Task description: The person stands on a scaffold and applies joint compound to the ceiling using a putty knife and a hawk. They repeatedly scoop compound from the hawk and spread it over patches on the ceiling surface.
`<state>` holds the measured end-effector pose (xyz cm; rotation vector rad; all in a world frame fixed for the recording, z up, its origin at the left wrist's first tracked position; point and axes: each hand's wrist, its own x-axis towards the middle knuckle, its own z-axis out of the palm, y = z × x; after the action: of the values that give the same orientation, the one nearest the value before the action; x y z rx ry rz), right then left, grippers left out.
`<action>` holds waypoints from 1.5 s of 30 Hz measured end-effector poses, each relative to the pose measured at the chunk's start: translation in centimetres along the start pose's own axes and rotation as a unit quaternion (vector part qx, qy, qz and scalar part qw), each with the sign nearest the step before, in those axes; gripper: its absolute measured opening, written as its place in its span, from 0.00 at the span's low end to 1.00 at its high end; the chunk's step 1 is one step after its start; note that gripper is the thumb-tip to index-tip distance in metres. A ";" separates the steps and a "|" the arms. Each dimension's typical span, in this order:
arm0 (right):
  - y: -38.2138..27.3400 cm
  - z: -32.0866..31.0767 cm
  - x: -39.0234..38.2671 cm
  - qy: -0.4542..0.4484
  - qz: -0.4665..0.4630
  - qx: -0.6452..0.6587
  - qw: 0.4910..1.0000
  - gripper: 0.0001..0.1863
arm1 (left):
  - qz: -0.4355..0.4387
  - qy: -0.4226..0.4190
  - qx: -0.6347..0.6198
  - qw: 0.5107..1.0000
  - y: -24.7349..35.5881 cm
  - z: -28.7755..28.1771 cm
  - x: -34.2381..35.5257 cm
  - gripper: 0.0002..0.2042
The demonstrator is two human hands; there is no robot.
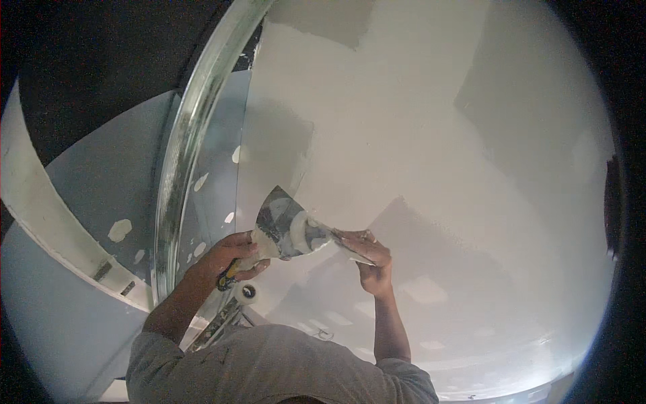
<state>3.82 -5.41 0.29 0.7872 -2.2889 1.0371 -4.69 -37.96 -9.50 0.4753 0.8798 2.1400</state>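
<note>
My left hand [237,257] is closed round the yellow-and-black handle of a wide putty knife [272,219]. Its dark blade is smeared with a pale lump of filling compound [303,232] and tilts up toward the right. At the blade's right corner is my right hand [369,254], fingers pressed together over a thin, flat, pale-edged piece. Whether that piece is a second knife cannot be made out. Both hands are in front of a grey-white wall panel [390,148] with darker, damp-looking patches.
A shiny metal stud [182,161] runs upright left of the panel. Blue-grey boards [111,161] with pale filler spots lie beyond it. Under my left forearm are a white roll [247,292] and a long tool or rail [219,323]. A pale curved beam [57,222] crosses the far left.
</note>
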 end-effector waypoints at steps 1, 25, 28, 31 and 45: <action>0.0 0.4 -1.1 0.020 0.040 0.011 0.999 0.20 | 0.005 -0.005 -0.009 1.000 0.1 0.0 -0.1 0.16; -3.1 9.2 -6.7 0.113 0.373 0.691 0.609 0.30 | 0.345 -0.006 0.766 0.543 -4.4 2.1 1.0 0.40; -1.7 8.6 -7.7 0.120 0.393 0.715 0.566 0.28 | 0.248 0.007 0.719 0.650 -5.9 0.8 0.8 0.38; -1.1 8.5 -8.7 0.132 0.409 0.714 0.553 0.27 | 0.333 -0.032 0.767 0.547 -6.4 1.5 1.0 0.37; -1.6 2.3 -11.1 0.203 0.295 0.310 0.881 0.15 | -0.025 0.203 0.399 0.894 -8.6 -3.0 -3.0 0.15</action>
<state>12.26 -4.86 -7.39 0.0203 -1.8457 2.0505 -0.12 -37.49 -17.93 0.3855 2.0063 1.7738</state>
